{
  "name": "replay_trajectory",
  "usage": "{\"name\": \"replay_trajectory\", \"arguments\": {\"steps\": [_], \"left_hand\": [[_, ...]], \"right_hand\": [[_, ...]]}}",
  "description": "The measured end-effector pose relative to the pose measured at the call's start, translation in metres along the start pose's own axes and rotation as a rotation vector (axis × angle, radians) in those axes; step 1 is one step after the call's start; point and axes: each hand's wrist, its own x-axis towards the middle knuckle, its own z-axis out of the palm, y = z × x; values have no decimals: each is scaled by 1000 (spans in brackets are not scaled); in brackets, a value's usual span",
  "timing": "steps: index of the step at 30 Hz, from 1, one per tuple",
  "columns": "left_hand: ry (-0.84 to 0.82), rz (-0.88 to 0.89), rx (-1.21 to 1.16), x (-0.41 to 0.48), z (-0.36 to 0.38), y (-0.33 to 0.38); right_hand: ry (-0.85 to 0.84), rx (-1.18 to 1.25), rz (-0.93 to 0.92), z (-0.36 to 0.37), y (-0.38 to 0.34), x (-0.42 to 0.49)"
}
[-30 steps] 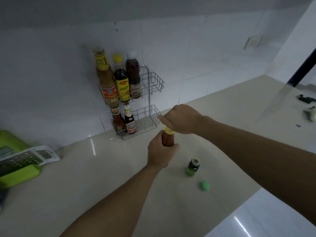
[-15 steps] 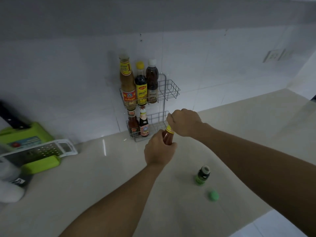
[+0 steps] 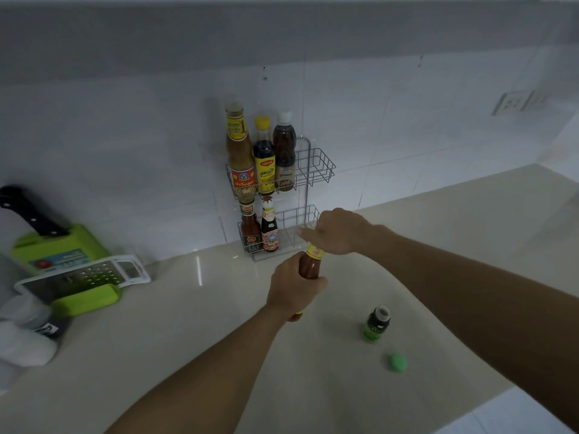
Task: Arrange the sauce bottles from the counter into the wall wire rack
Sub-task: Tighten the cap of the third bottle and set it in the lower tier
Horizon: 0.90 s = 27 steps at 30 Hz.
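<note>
2 bare forearms reach forward from the bottom of the view. The left hand [image 3: 294, 285] is curled in a closed grip around the body of a bottle [image 3: 309, 266], knuckles facing up. The right hand [image 3: 340, 230] comes in from the right, wrist bent, fingers closed over the bottle's top, index finger pointing left.

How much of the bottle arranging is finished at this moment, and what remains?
Done: five bottles stand in the wire rack, three on the upper shelf, two on the lower. In hand: the left hand grips the red sauce bottle while the right hand covers its top. Left: that bottle, and the small green bottle on the counter, its green cap lying beside it.
</note>
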Motion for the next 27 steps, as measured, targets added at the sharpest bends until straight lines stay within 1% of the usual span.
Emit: {"name": "replay_trajectory", "arguments": {"steps": [2,3,5,7,10,15,17,20,22,23,25,27], "left_hand": [[-32,34,-78,6,-3,1],[-20,55,-91,7,-4,3],[42,73,-65,6,-3,10],[103,67,-25,3,3,10],[141,29,23,-4,13,1],[147,-23,23,-11,24,-10],[114,-39,-43,-10,21,-10],[45,-77,-199,1,10,-4],[41,-57,-260,12,1,2],[38,-30,-280,19,-3,4],[-2,3,-324,30,-8,8],[-58,-30,-371,37,-14,13]], "right_hand": [[94,-1,-156,-6,2,1],[136,-36,-198,-5,3,2],[216,-70,-148,0,2,3],[253,-82,-31,11,3,6],[177,-87,35,27,2,8],[144,-62,63,38,-3,6],[125,73,91,38,-1,8],[113,497,122,31,1,9],[60,760,114,28,2,8],[19,853,91,30,3,8],[-3,951,39,34,4,9],[63,947,28,38,6,15]]}}
